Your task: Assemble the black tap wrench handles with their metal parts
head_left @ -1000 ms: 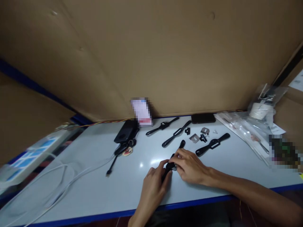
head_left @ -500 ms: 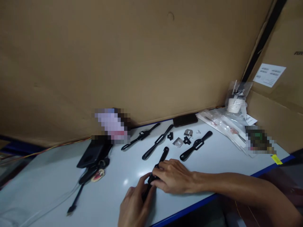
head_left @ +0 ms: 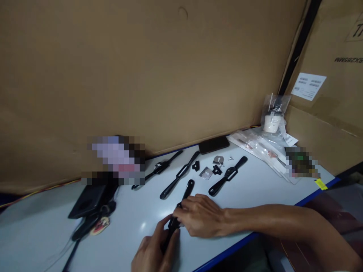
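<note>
A black spokeshave [head_left: 188, 189] lies slantwise near the table's front edge, under both hands. My left hand [head_left: 154, 247] is closed around its near handle. Over its middle, my right hand [head_left: 201, 215] is bent with fingertips pressed in, hiding most of the centre. Beyond them lie a bare spokeshave body [head_left: 181, 173], another body [head_left: 229, 175] to the right and a spokeshave [head_left: 159, 169] with a part at its centre. Between the bodies are two silver blades [head_left: 206, 173] [head_left: 218, 160], two black caps [head_left: 196, 166] [head_left: 217, 169] and small screws [head_left: 231, 158].
A dark phone [head_left: 214, 144] lies by the cardboard wall [head_left: 141, 75]. Plastic-wrapped packs [head_left: 258, 149] and a bagged white cup [head_left: 272, 123] stand at the back right. At left are a black device [head_left: 89, 200], a cable and a blurred purple item [head_left: 116, 153].
The view has turned slightly right, so everything on the table appears further left. Both hands stay on the spokeshave, the right fingers shifting a little at its centre.
</note>
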`<state>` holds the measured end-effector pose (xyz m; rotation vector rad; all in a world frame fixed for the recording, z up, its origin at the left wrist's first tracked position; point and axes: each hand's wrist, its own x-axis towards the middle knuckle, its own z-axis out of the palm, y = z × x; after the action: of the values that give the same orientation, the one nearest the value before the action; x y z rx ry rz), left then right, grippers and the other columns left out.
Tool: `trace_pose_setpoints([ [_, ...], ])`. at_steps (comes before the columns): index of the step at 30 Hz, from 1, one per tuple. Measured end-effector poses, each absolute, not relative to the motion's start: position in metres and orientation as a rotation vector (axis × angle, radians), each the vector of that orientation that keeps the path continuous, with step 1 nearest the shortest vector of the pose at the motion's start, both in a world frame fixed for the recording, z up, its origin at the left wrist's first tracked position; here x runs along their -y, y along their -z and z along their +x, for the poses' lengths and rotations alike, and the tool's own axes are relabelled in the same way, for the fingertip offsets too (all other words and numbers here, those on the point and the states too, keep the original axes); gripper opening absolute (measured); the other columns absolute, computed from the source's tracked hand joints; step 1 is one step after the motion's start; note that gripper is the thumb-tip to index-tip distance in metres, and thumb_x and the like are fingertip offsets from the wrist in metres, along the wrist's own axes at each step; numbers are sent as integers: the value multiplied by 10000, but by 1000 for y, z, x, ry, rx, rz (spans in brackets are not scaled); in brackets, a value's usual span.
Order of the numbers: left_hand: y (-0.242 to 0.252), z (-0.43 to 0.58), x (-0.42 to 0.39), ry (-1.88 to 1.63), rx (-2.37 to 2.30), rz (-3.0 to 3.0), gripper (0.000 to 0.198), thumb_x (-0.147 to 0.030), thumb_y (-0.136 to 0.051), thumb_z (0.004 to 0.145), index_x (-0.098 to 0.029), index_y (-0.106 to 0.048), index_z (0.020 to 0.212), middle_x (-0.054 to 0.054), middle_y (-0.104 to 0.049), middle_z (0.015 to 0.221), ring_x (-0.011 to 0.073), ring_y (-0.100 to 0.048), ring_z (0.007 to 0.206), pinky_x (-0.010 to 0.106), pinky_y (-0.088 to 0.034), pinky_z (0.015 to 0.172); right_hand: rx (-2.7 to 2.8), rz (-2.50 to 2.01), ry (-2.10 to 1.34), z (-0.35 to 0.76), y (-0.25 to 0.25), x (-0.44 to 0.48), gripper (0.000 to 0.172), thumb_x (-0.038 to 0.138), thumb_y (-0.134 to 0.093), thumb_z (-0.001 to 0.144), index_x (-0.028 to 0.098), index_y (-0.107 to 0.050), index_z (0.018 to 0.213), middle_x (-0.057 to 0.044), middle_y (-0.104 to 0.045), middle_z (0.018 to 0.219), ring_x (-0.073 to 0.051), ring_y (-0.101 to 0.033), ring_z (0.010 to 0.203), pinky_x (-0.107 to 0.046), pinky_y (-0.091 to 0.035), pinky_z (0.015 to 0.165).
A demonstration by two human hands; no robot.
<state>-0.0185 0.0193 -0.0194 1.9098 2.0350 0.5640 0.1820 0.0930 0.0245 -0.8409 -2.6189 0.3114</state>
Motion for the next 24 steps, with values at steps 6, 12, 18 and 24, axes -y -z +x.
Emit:
trace_pose_setpoints([
  [6,17,-8,-20,-684,-2030,1979,374,-470,-477,924,-273,-617,1209,-11,-729,700,262,-659,667,312,-449,578,2614,-849,-389,181,-25,-98,229,394,-569,998,187,-649,1053,-86,-663,1104,-209,-607,977,-332,-505,851],
  [12,-3,9,-17,-704,-1940,2066,322,-372,-488,958,-219,-608,1215,-27,-640,584,237,-613,622,311,-425,617,2535,-1027,-492,183,-29,-92,126,184,-572,979,160,-608,1097,-87,-724,1028,-233,-645,947,-379,-475,895],
  [18,-13,17,-17,-620,-1978,2057,318,-233,-490,975,-196,-566,1282,-17,-649,653,243,-635,722,330,-428,717,2475,-1050,-528,186,-22,-98,99,236,-647,954,173,-626,1028,-70,-687,905,-236,-628,846,-365,-485,772],
  [24,-14,17,-15,-650,-1944,2024,303,-237,-490,980,-209,-565,1272,-18,-646,659,246,-638,731,338,-432,742,2440,-859,-491,186,-24,-96,191,102,-618,924,203,-674,1076,-84,-653,1089,-240,-585,1035,-368,-471,889],
])
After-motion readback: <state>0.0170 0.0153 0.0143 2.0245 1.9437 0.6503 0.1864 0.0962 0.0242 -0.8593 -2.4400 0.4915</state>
